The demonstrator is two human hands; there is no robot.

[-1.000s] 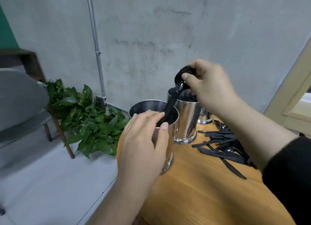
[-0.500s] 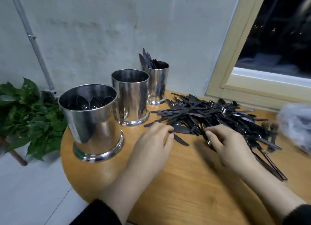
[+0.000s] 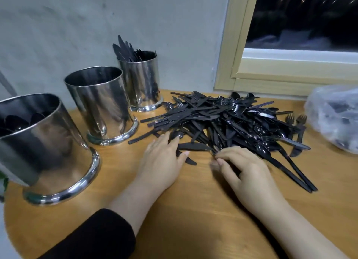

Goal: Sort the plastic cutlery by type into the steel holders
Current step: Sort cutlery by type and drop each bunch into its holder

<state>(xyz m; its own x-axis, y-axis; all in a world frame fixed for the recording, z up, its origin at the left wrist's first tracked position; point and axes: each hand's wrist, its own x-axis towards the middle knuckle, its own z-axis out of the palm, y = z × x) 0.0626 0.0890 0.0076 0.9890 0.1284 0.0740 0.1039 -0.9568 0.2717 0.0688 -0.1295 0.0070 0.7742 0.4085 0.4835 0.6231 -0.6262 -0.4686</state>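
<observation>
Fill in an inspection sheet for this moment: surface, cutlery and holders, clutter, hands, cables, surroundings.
Surface: round wooden table.
Job's things: cutlery pile unsorted; near holder holds spoons; middle holder, contents unseen; far holder holds knives.
Clutter: plastic bag at right.
Hands: left hand and right hand both at the pile's near edge.
Cables: nothing seen.
Surroundings: grey wall, window frame.
</observation>
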